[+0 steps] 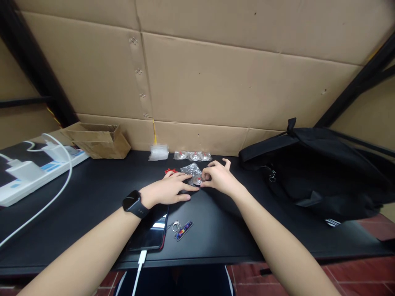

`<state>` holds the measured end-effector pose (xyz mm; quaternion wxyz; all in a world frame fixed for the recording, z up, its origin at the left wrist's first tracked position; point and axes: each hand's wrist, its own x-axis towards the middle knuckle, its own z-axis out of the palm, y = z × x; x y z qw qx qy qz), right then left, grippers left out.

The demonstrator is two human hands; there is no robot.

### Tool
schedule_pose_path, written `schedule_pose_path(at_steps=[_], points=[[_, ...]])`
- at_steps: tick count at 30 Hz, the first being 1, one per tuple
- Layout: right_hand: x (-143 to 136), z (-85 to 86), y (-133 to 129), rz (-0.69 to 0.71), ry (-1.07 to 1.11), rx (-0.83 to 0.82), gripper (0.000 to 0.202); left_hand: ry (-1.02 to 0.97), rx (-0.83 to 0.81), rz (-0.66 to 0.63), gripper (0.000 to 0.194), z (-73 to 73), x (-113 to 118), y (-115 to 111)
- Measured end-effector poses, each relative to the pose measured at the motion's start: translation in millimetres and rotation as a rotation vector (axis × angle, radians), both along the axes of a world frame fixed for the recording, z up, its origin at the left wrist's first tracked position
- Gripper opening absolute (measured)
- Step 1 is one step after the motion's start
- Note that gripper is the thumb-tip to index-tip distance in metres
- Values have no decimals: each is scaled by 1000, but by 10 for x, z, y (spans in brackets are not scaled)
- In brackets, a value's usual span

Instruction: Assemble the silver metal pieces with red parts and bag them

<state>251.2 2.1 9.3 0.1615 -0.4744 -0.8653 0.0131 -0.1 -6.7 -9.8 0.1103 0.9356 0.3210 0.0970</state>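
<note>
My left hand (166, 190), with a black watch (132, 200) on the wrist, lies flat on the table with its fingers stretched out. Its fingertips touch a clear plastic packet with a silvery disc and red centre (198, 180). From the other side, my right hand (219, 177) pinches the packet's edge between thumb and index finger. A crinkled clear plastic bag (191, 169) lies just behind the packet. Red pieces (170, 170) show past my left fingers, partly hidden. Near my left wrist rests a black phone (151, 232), partly covered by the arm.
Packets with red-centred discs (195, 156) line the back beside a stack of clear bags (158, 152). A cardboard box (101, 142) and a power strip (46, 172) stand left. A black backpack (327, 172) fills the right. A keychain (184, 231) lies in front; a white cable (140, 263) meets the phone.
</note>
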Motion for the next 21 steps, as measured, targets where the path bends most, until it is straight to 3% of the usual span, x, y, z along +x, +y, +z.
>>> schedule_pose_path(at_steps=[9,16,21], points=[[-38,-51,33,-97,10,90,24,-40,-7,-19,37,2,2,-5],[-223,-170,48,-206,-8,267,22,48,-54,-10,41,28,0,2],[-302,-215,65,-293,-2,303,21,99,-85,6,37,65,-8,-2]])
